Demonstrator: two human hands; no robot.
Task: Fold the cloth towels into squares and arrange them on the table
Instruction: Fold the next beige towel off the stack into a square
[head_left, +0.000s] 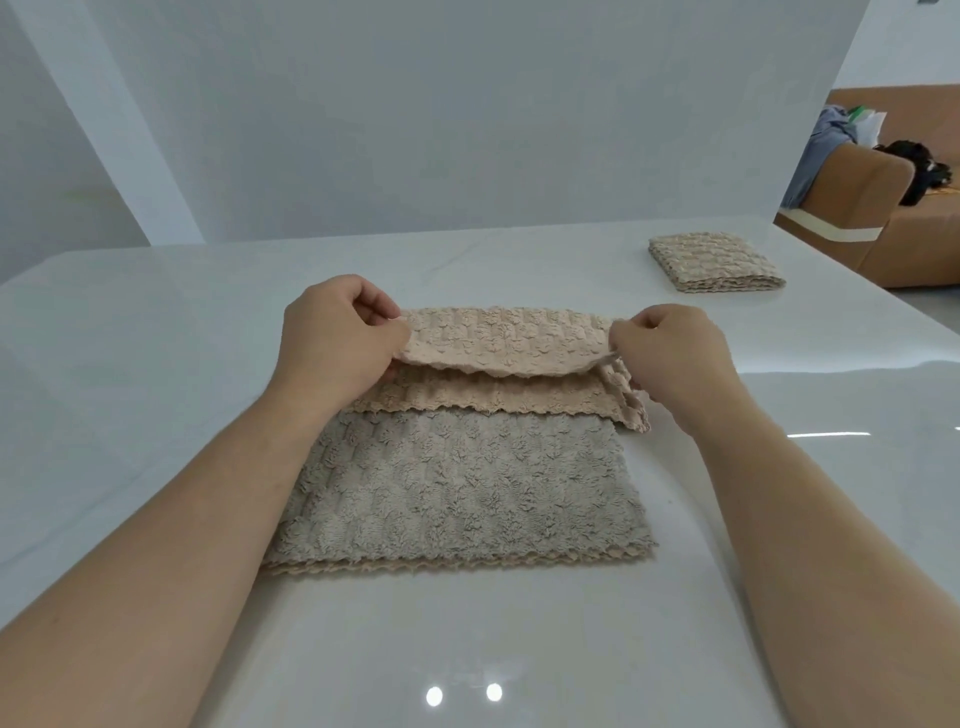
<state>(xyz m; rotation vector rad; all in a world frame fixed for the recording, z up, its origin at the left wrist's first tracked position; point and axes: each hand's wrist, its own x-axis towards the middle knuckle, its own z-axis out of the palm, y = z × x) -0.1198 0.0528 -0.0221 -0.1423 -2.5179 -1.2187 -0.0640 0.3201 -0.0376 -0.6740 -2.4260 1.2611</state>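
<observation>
A beige-and-grey textured towel (462, 483) lies on the white table (156, 364) in front of me, grey side up. Its far edge is lifted and curled back toward me, showing the beige side. My left hand (337, 343) pinches the far left corner of that edge. My right hand (670, 353) pinches the far right corner. Both hold the flap a little above the rest of the towel. A second beige towel (714, 262), folded into a thick square, lies flat at the far right of the table.
A white wall panel (467, 130) stands right behind the table's far edge. Beyond the table at the right is a brown sofa (883, 208) with clothes and bags on it. The table's right edge runs close by the folded towel.
</observation>
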